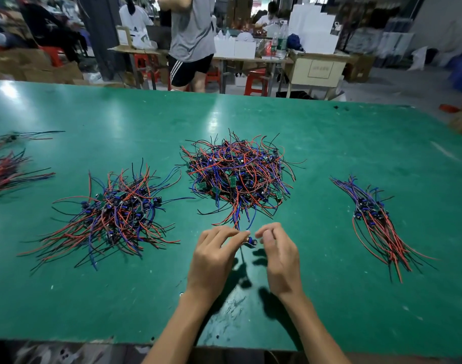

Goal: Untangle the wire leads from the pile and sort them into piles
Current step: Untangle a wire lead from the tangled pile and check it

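Cardboard box (319,69) bears a framed label, unreadable.

Green table (329,143), red stools (256,84), plastic bottles (282,39), standing person (191,35)

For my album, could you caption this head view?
Two hands tease one wire lead from the tangled pile on a green table.

Green worktable (329,132), red plastic stools (256,84) beyond, stacked white boxes (314,32), grey floor (398,85)
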A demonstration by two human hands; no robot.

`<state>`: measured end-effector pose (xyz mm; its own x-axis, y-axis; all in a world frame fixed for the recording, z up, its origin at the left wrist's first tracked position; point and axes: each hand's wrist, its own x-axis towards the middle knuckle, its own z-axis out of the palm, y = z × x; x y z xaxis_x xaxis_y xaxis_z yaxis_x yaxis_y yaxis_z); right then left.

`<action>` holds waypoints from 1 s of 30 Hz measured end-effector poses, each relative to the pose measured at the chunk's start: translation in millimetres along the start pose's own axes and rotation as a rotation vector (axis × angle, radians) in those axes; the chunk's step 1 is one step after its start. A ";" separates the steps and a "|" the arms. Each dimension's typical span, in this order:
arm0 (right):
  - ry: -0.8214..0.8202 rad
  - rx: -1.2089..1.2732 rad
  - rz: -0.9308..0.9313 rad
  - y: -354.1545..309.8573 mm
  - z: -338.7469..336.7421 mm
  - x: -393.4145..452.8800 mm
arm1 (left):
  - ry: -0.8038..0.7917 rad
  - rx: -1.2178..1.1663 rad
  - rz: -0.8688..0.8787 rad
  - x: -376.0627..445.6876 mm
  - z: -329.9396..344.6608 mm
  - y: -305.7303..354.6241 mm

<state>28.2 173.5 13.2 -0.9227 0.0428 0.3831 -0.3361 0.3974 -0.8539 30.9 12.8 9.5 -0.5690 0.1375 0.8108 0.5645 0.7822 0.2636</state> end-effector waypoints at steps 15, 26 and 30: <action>-0.108 0.640 0.323 10.5 -23.6 7.0 | 0.004 0.135 0.143 -2.7 4.4 6.6; 0.132 0.417 0.281 28.6 -6.0 9.3 | -0.428 -0.043 -0.396 9.3 -2.9 24.3; 0.126 0.305 0.244 28.2 -6.5 7.6 | -0.640 -0.435 -0.698 36.6 7.0 20.9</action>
<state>13.0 191.0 -5.6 -0.9583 0.2217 0.1804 -0.1683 0.0724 -0.9831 17.7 38.4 41.1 -0.9909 0.1343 0.0108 0.0827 0.5426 0.8359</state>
